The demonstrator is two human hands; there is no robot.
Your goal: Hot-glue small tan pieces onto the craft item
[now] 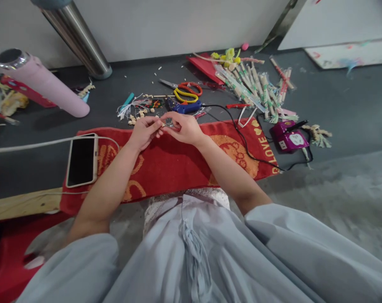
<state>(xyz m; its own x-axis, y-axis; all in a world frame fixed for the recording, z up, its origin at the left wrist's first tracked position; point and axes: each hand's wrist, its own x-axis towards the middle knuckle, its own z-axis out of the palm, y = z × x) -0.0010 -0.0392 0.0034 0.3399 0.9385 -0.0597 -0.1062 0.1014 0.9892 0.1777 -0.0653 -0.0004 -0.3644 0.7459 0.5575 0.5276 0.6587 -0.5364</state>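
Note:
My left hand [146, 131] and my right hand [186, 128] meet above the back edge of a red towel [172, 168]. Fingertips of both are pinched together around something small, mostly hidden by the fingers; its kind I cannot make out. Just behind the hands lie small cream-coloured pieces [142, 113] and a tuft of white threads [129, 108]. A blue glue gun [187, 107] with a black cord rests beyond my right hand. Behind it are scissors [191, 87] with orange and yellow handles.
A phone [81, 162] with a cable lies on the towel's left. A pink bottle [48, 84] and a steel flask [80, 38] stand at back left. Wrapped sticks [250, 84] are heaped at back right, near a purple socket box [290, 136]. The cord crosses the towel.

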